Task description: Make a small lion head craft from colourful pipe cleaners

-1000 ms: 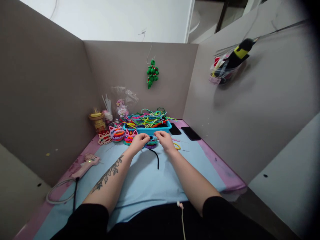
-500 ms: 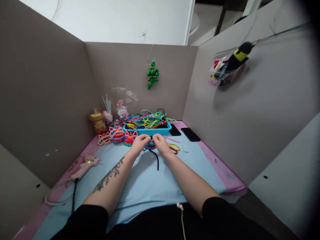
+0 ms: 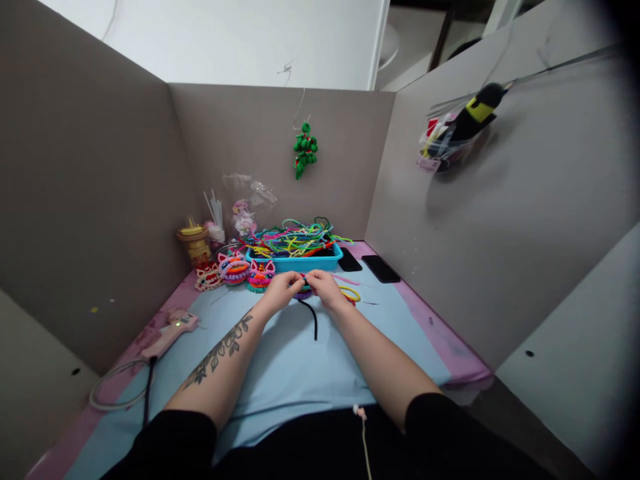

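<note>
My left hand (image 3: 281, 289) and my right hand (image 3: 324, 288) meet over the light blue mat (image 3: 295, 360), fingers pinched together on a small round pipe-cleaner piece (image 3: 303, 292) in purple and blue. A black pipe cleaner (image 3: 311, 316) trails from the piece toward me across the mat. Yellow and red pipe-cleaner loops (image 3: 350, 294) lie just right of my right hand. A blue tray (image 3: 320, 261) heaped with coloured pipe cleaners stands right behind the hands.
Finished colourful pipe-cleaner faces (image 3: 235, 269) sit left of the tray, next to a small jar (image 3: 195, 244). A pink glue gun (image 3: 170, 331) with its cord lies at the left. Two dark phones (image 3: 380, 267) lie at the right. Grey partition walls enclose the desk; a green ornament (image 3: 305, 149) hangs on the back wall.
My hands have drawn closer together over the small round piece. The yellow and red loops beside my right hand have come into view.
</note>
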Demonstrator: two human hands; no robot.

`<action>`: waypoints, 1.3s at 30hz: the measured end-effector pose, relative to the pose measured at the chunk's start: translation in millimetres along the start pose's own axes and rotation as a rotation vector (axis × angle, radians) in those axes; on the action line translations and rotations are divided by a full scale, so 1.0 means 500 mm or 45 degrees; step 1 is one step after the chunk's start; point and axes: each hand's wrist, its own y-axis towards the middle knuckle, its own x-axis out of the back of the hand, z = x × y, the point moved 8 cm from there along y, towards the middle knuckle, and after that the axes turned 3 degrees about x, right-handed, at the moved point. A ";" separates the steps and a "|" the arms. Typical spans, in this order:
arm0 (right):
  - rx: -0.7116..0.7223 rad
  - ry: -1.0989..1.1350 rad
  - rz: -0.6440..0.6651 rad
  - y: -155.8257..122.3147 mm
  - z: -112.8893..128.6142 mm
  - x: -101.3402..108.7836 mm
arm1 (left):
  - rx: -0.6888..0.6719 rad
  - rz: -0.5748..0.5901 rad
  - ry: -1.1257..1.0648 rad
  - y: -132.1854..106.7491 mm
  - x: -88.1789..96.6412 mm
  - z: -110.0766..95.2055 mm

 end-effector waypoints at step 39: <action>0.192 -0.257 -0.014 -0.002 0.038 0.006 | 0.119 0.017 -0.113 0.005 0.008 0.023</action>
